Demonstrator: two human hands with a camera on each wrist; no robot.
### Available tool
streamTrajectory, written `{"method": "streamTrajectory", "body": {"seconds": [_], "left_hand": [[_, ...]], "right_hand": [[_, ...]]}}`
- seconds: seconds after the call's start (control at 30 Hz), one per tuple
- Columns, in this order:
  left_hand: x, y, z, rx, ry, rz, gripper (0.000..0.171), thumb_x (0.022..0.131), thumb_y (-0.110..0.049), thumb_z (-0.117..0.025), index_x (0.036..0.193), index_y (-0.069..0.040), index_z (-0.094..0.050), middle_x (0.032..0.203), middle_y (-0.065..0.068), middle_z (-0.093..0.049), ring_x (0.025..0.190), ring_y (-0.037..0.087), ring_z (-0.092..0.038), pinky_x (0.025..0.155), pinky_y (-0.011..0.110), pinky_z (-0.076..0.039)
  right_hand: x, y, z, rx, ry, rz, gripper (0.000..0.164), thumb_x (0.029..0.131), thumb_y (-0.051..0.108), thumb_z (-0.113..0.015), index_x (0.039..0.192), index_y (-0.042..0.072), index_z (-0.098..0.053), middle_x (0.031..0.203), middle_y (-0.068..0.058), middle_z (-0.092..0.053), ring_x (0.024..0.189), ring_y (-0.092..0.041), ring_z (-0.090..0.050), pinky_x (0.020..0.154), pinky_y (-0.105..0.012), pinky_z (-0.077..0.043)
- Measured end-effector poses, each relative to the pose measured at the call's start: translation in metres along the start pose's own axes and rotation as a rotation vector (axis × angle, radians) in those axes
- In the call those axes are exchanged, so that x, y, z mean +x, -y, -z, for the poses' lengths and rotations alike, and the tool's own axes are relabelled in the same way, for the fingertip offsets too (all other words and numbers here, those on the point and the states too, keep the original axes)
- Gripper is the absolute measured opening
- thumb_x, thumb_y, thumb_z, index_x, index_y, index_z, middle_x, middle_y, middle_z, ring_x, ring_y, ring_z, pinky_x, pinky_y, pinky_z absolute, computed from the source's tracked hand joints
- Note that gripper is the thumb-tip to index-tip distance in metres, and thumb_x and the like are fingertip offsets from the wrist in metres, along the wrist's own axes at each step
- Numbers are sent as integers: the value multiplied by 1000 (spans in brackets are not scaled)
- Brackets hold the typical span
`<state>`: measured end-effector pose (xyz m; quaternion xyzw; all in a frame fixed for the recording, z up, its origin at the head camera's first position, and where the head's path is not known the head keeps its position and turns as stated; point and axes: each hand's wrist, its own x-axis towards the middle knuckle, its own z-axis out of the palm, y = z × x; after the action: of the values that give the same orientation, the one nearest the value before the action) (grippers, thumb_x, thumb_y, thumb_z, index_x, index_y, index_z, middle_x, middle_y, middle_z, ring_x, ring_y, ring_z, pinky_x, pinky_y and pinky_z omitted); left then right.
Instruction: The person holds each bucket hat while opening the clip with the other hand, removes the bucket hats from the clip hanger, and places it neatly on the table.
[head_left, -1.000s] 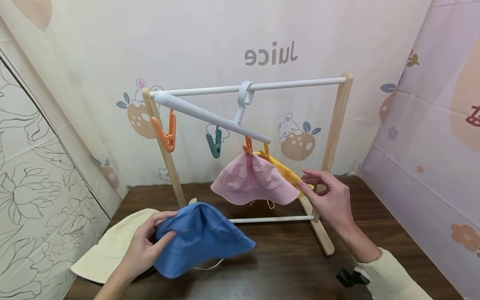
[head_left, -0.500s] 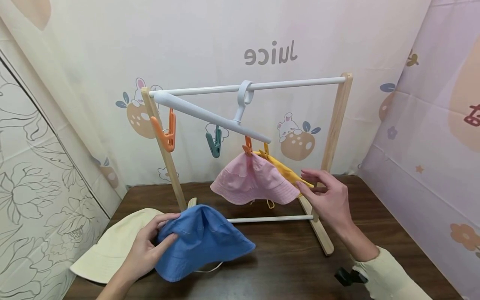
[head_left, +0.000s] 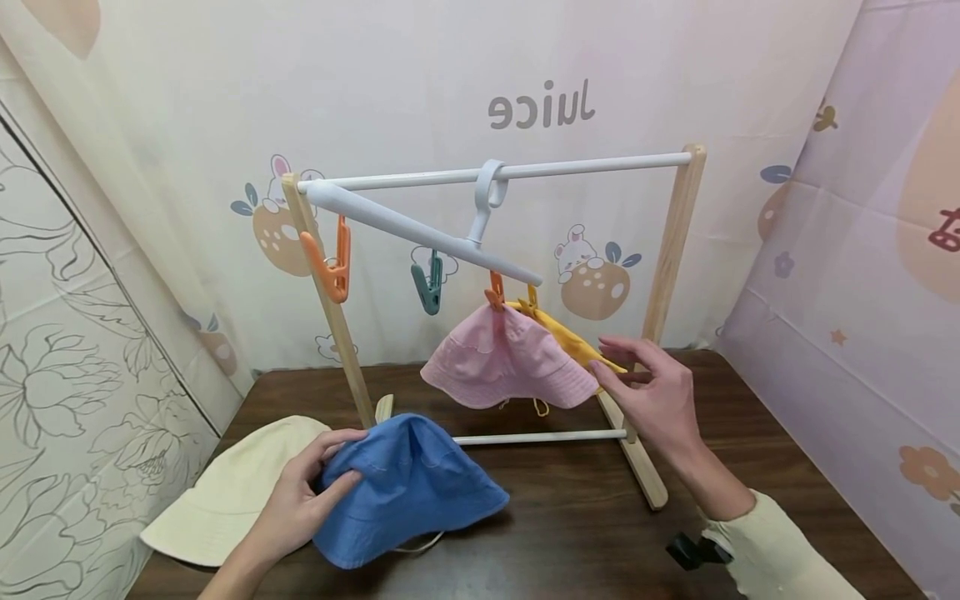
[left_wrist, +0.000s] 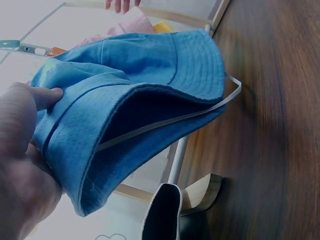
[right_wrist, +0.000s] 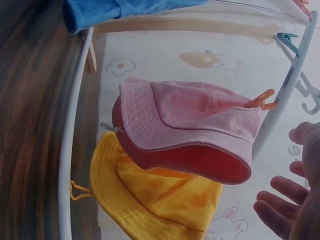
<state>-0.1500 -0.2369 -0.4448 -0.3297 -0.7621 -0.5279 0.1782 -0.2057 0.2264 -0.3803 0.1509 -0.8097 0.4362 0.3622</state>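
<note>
My left hand (head_left: 300, 496) pinches the crown side of a blue bucket hat (head_left: 412, 492), held low over the table. Its brim gapes in the left wrist view, where a white chin cord (left_wrist: 165, 122) crosses the opening. A pink bucket hat (head_left: 510, 358) hangs by an orange clip (head_left: 495, 293), partly hiding a yellow hat (head_left: 573, 342) hung from a yellow clip (head_left: 531, 302). Beside these brims is my right hand (head_left: 656, 392), its fingers loosely bent; the right wrist view shows it apart from both hats, holding nothing.
A white hanger (head_left: 405, 229) slants from the top bar of a wood-ended rack (head_left: 667, 258). At its left hang an orange clip (head_left: 330, 267) and a green clip (head_left: 430, 285). A cream hat (head_left: 240, 492) lies on the table (head_left: 570, 550), behind my left hand.
My left hand has shifted slightly right and down with the blue hat. My right hand has drifted a little left. The hung hats look unmoved.
</note>
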Motion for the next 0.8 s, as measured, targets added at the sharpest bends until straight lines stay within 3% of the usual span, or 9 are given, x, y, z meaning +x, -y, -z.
{"method": "streamTrajectory", "body": {"seconds": [0.37, 0.63, 0.8], "left_hand": [[2, -1, 2, 78, 39, 66, 52, 98, 14, -74, 146, -6, -67, 140, -16, -77, 122, -8, -71, 99, 11, -54], [2, -3, 2, 162, 9, 158, 50, 101, 7, -77, 146, -12, -69, 132, 14, -83, 120, -9, -70, 96, 11, -55], [1, -1, 2, 202, -9, 175, 50, 100, 5, -78, 145, -13, -69, 129, 16, -84, 119, -10, -70, 94, 11, -55]], "right_hand": [[1, 3, -1, 7, -3, -2, 33, 92, -2, -90, 123, 0, -82, 118, -21, -85, 105, 24, -68, 81, -4, -58], [0, 4, -2, 12, 6, -18, 32, 93, 0, -89, 124, 0, -81, 119, -20, -84, 106, 23, -69, 81, -11, -62], [1, 5, -3, 26, 5, -25, 32, 93, 0, -89, 124, 1, -81, 120, -20, -84, 106, 22, -70, 82, -11, -63]]}}
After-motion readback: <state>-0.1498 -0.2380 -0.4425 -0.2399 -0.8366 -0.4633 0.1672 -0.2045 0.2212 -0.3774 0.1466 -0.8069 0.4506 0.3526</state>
